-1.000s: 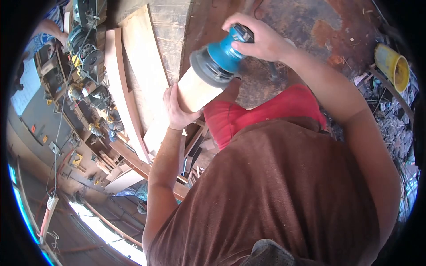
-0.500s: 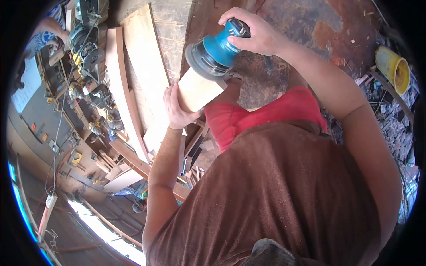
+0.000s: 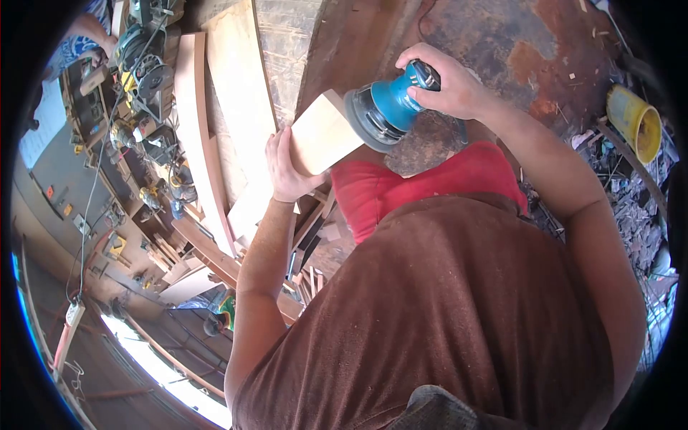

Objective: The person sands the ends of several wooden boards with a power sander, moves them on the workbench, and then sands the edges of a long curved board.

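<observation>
A pale rectangular wooden block (image 3: pixel 324 135) is in my left hand (image 3: pixel 288 170), whose fingers and thumb wrap round its lower left end. My right hand (image 3: pixel 451 84) grips the top of a blue and black sander (image 3: pixel 387 106). The sander's round pad is tilted against the right end of the block. Long pale boards (image 3: pixel 240 79) lie to the left of the block, beyond my left hand.
Power tools (image 3: pixel 147 79) and shelves with tools stand at the left. Another person's arm (image 3: pixel 93 30) shows at the upper left. A yellow bucket (image 3: pixel 633 123) lies at the right beside a heap of scraps. Wood pieces lie below the boards.
The sander in my right hand has moved right and down, from the block's upper face to its right end. More of the block's face shows. My left hand still holds it.
</observation>
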Available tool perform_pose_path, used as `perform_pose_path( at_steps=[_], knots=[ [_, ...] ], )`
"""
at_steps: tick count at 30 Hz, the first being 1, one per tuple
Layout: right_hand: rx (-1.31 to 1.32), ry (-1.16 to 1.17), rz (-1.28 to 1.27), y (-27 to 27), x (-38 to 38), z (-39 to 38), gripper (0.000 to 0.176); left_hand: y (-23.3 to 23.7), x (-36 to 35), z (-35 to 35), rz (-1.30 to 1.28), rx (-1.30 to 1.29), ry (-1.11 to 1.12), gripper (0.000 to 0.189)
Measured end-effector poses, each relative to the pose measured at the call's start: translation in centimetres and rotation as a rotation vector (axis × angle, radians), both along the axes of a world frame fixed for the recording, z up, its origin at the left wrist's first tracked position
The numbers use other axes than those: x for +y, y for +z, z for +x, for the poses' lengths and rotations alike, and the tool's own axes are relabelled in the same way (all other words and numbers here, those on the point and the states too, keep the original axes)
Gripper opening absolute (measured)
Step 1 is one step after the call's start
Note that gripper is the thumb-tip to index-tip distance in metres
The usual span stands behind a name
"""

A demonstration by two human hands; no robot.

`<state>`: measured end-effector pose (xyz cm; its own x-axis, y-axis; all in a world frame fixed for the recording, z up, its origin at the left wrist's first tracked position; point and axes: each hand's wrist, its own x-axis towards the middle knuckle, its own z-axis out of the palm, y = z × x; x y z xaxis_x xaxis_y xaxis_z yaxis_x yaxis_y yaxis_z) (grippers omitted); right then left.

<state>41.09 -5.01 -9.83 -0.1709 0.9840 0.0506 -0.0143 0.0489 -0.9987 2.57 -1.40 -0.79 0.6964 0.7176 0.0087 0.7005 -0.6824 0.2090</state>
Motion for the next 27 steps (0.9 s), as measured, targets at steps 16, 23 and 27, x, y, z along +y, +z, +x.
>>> perform_pose_path(
  at_steps=[16,23,27],
  knots=[
    [0.032,-0.015,0.017,-0.3,0.6,-0.1,0.041,0.1,-0.1,0.4,-0.01,-0.018,-0.002,0.108],
    [0.03,-0.038,0.016,-1.3,1.5,-0.5,0.043,0.0,-0.1,0.2,-0.023,-0.015,0.007,0.106],
    [-0.001,-0.073,0.028,-1.4,2.0,-0.6,0.043,-0.2,-0.1,-0.5,-0.039,0.021,0.005,0.117]
  ],
)
